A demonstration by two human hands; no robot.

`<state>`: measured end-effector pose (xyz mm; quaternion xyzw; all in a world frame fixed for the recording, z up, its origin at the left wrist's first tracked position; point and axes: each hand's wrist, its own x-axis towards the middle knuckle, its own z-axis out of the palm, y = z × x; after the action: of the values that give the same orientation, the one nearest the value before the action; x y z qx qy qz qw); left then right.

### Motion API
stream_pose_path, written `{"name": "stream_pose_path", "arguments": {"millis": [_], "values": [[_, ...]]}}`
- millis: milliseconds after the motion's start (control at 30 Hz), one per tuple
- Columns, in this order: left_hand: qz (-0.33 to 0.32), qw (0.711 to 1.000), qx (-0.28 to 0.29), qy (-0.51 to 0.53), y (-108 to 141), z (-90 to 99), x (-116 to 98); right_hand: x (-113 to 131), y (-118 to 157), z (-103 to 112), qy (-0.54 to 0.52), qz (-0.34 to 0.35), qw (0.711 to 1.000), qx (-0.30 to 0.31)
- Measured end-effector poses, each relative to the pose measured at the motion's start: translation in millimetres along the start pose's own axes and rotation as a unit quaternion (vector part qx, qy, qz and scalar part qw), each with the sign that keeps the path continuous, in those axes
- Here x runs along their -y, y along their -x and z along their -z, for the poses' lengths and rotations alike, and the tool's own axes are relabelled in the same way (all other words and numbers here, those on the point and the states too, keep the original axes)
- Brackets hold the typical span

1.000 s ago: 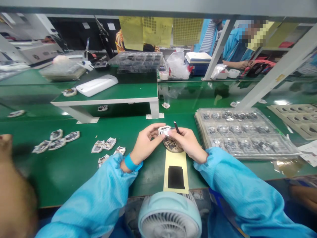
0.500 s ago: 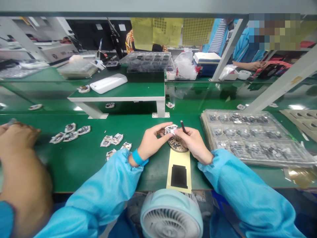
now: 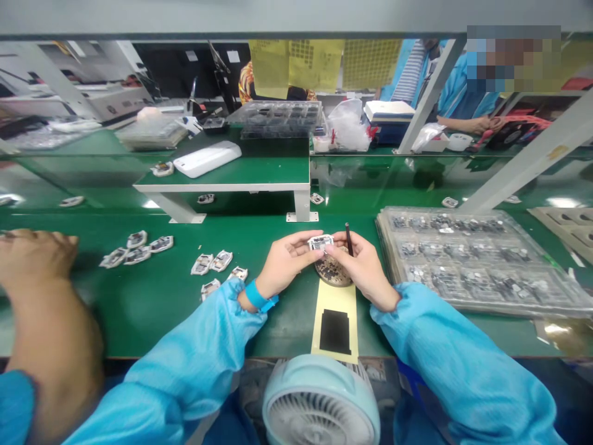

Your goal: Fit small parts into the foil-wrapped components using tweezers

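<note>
A small white-framed electronic part [image 3: 320, 242] is pinched between my two hands above the bench. My left hand [image 3: 287, 262] grips its left side, thumb on the near edge. On its right side, my right hand [image 3: 364, 262] presses with the thumb and also keeps a dark slim pen-like tool [image 3: 349, 238] pointing up between the fingers. Beneath the part lies a round speckled disc [image 3: 334, 272], partly hidden by my hands. Close to me, a yellow sheet [image 3: 319, 327] bears a black rectangular piece [image 3: 335, 330].
Similar white parts [image 3: 138, 254] lie in groups to the left, near a co-worker's hand [image 3: 37, 259]. Stacked clear trays [image 3: 467, 256] of small parts stand on the right. A raised green shelf [image 3: 259, 170] is ahead; a fan [image 3: 322, 402] sits at the front edge.
The white part has tilted to show its face more, and the tool in my right hand has shifted slightly right and stands straighter. The co-worker's hand has moved a little.
</note>
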<state>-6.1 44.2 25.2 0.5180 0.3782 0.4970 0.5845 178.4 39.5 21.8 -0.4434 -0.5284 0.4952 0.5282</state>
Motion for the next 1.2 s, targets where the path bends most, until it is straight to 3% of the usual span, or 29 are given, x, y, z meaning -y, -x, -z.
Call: {"name": "stream_pose_path", "arguments": {"millis": [567, 800, 1000, 1200], "values": [[-0.036, 0.999, 0.014, -0.006, 2.3, -1.7, 2.0, -6.2, 2.7, -1.1, 0.031, 0.033, 0.999, -0.015], [-0.036, 0.999, 0.013, 0.008, 4.1, -4.0, 2.1, -5.2, 4.3, -0.7, 0.067, -0.01, 0.997, 0.041], [-0.028, 0.996, -0.007, -0.082, -1.5, 0.7, 9.9, -12.9, 1.5, -1.4, 0.103, 0.006, 0.995, -0.003], [-0.061, 0.993, -0.07, -0.072, -1.4, -4.4, 15.7, -12.8, 1.7, -5.6, 0.1, 0.053, 0.993, -0.019]]}}
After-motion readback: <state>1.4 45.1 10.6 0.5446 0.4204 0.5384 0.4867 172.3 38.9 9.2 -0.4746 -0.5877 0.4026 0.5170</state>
